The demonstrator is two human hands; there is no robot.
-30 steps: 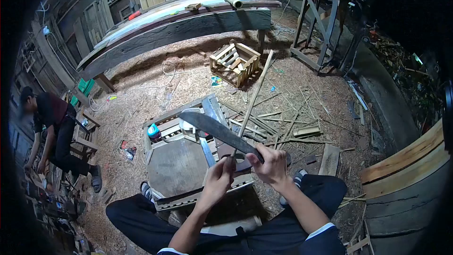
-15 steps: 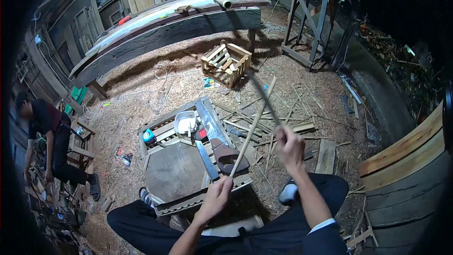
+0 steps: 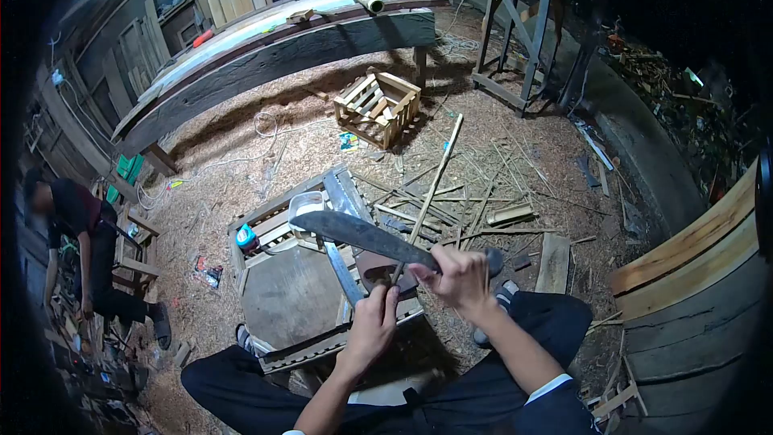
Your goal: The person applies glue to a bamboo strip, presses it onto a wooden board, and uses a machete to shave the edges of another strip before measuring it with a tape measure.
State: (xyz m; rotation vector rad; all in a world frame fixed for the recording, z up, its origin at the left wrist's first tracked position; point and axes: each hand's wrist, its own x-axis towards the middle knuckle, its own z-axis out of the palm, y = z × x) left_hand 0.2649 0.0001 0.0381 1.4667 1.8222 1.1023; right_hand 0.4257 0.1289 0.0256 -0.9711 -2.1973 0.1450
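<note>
My right hand (image 3: 460,278) is closed round the handle of a large dark machete (image 3: 362,235), whose broad blade points left over the low stool. In my left hand (image 3: 373,324) is the near end of a long thin bamboo strip (image 3: 440,173), which slants away over the floor. The machete crosses the strip just above my left fingers. Beneath the blade, the low slatted stool (image 3: 294,294) bears a white tub (image 3: 306,205), a blue tape measure (image 3: 246,235) and a hand saw, mostly hidden by the blade and my hands.
A long workbench (image 3: 274,64) stands at the back, with a slatted wooden crate (image 3: 378,109) in front of it. Bamboo offcuts (image 3: 511,213) litter the floor. A co-worker (image 3: 80,225) bends over at the left. Planks (image 3: 692,254) lie at the right.
My right hand has moved left and down, bringing the machete from pointing up and away to lying across the strip near my left hand. The view has shifted slightly.
</note>
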